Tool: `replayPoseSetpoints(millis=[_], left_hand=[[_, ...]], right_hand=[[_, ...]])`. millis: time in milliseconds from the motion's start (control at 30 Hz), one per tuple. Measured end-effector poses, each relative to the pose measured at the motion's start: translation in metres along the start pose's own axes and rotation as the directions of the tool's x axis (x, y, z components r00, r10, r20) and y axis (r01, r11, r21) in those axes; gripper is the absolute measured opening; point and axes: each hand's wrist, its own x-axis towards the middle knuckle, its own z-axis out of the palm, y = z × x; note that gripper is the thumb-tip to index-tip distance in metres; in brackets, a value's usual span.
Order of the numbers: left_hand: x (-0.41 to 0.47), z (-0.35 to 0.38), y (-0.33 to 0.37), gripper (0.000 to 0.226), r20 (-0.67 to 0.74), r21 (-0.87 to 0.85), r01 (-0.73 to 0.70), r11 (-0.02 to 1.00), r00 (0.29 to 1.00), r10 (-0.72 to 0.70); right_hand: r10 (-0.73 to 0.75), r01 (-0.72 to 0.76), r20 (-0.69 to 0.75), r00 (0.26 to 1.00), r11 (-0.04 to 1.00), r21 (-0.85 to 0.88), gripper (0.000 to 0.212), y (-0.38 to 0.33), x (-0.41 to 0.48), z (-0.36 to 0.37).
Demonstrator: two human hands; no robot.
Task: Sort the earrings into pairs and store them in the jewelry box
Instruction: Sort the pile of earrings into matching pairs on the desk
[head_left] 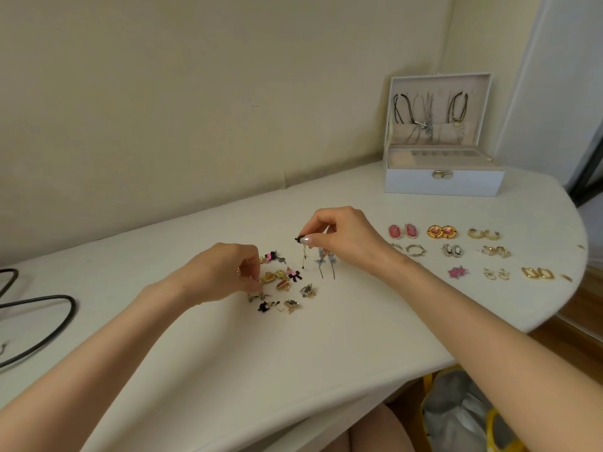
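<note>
A heap of unsorted earrings point(283, 282) lies mid-table: gold, pink-bow, black and silver pieces. My left hand point(225, 272) sits at the heap's left edge, fingers curled down onto a small piece there. My right hand point(339, 234) is raised just right of the heap and pinches a dangling earring with a black top point(303, 252). A pair of grey-blue drop earrings point(326, 264) lies just under that hand. Several paired earrings point(470, 252) lie in rows on the right. The white jewelry box point(443, 182) stands open at the back right.
Necklaces hang inside the box lid point(437, 109). A black cable point(49, 321) loops on the table's left. The table edge point(554, 308) curves round on the right, with a bag point(463, 415) on the floor below it. A wall runs behind the table.
</note>
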Motion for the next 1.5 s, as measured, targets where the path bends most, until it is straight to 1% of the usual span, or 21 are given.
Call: replayPoseSetpoints(millis=[67, 133, 200, 367, 467, 567, 633, 800, 933, 1033, 1100, 1200, 1267, 1367, 1500], left_hand=[[-0.005, 0.001, 0.006, 0.019, 0.030, -0.023, -0.028, 0.999, 0.999, 0.028], [-0.009, 0.006, 0.009, 0.020, 0.112, 0.023, -0.059, 0.998, 0.992, 0.056], [-0.010, 0.012, 0.009, 0.018, 0.138, 0.068, -0.082, 0.994, 0.988, 0.072], [-0.010, 0.004, 0.009, 0.013, 0.072, 0.090, -0.105, 0.990, 0.992, 0.099], [-0.011, -0.005, 0.019, 0.010, -0.023, -0.010, -0.136, 0.991, 0.991, 0.135], [-0.010, -0.011, 0.033, 0.009, -0.114, -0.097, -0.205, 0.974, 0.974, 0.194], [-0.008, -0.013, 0.042, 0.009, -0.143, -0.138, -0.241, 0.961, 0.965, 0.221], [-0.001, -0.011, 0.066, 0.013, -0.191, -0.161, -0.318, 0.934, 0.939, 0.287], [0.001, -0.004, 0.081, 0.015, -0.140, -0.227, -0.333, 0.915, 0.941, 0.307], [0.001, -0.004, 0.089, 0.013, -0.082, -0.271, -0.309, 0.912, 0.951, 0.298], [-0.001, -0.006, 0.094, 0.011, -0.032, -0.283, -0.312, 0.907, 0.948, 0.316], [-0.004, -0.006, 0.100, 0.009, 0.052, -0.302, -0.308, 0.902, 0.939, 0.339], [-0.002, 0.000, 0.102, 0.009, 0.089, -0.281, -0.294, 0.914, 0.940, 0.330], [0.005, 0.014, 0.104, 0.008, 0.093, -0.212, -0.290, 0.933, 0.944, 0.315], [0.018, 0.025, 0.103, 0.007, 0.044, -0.168, -0.285, 0.944, 0.954, 0.296]], right_hand=[[0.001, -0.001, 0.003, 1.000, 1.000, 0.001, 0.006, 0.000, 0.000, 0.000], [-0.001, 0.001, 0.002, 1.000, 1.000, 0.001, 0.006, -0.001, -0.001, 0.000], [-0.002, 0.002, -0.002, 1.000, 1.000, 0.001, 0.006, -0.002, -0.001, 0.000], [-0.007, 0.007, -0.006, 1.000, 1.000, -0.007, 0.006, -0.004, -0.006, -0.006], [-0.006, 0.006, -0.025, 1.000, 1.000, -0.006, 0.004, -0.006, -0.012, -0.011], [0.000, 0.000, -0.049, 0.999, 1.000, 0.006, 0.005, -0.007, -0.021, -0.017], [0.005, -0.006, -0.062, 0.998, 1.000, -0.011, 0.005, -0.007, -0.029, -0.022], [0.022, -0.032, -0.117, 0.993, 0.996, -0.079, 0.010, -0.004, -0.047, -0.033], [0.041, -0.052, -0.120, 0.992, 0.995, -0.085, 0.012, -0.002, -0.062, -0.042], [0.061, -0.067, -0.088, 0.994, 0.995, -0.069, 0.006, -0.005, -0.071, -0.047], [0.084, -0.086, -0.040, 0.996, 0.995, -0.048, 0.001, -0.009, -0.077, -0.052], [0.146, -0.147, 0.064, 0.987, 0.989, 0.015, 0.003, -0.012, -0.085, -0.057], [0.186, -0.190, 0.099, 0.978, 0.981, 0.032, 0.003, -0.010, -0.088, -0.057], [0.240, -0.243, 0.086, 0.967, 0.970, 0.026, 0.005, -0.003, -0.087, -0.053], [0.307, -0.307, 0.033, 0.951, 0.952, -0.004, 0.006, 0.010, -0.078, -0.048]])
